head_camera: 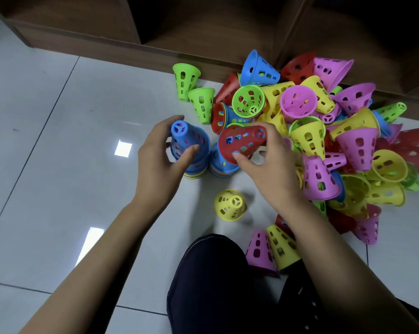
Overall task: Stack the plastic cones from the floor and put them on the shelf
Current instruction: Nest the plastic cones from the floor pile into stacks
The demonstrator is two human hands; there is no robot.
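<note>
**Item:** red perforated plastic cone. It was held clear of the white tiled floor, lying on its side. Its wide mouth faced the left and its narrow tip pointed toward the loose heap of pink, yellow, green, blue and red cones. Green and blue showed through its holes, so it may have carried others nested inside.

**Step in hand (judged):** seating this cone on the upright stack of plastic cones topped by a blue one.

**Method advised:**
- Turn the mouth downward and centre it over the blue tip.
- Lower it straight, then press until the rims meet.
- Grip the stack lower down, so no finger sits under the descending rim.
- Mind the second, shorter blue-topped stack, which stood just beside and could be knocked.

**Right hand****:** the fingers pinched the red cone, with the thumb on the near rim and the rest curled over the far side.

**Left hand****:** it was cupped round the upper stack. The thumb lay against the near side, the forefinger reached beside the tip, and the fingers were moderately spread.

**Also listed:**
- A single yellow perforated cone stood mouth-down on the floor, near the knee.
- The brown wooden shelf lay beyond the heap, with no cones seen in it.
</note>
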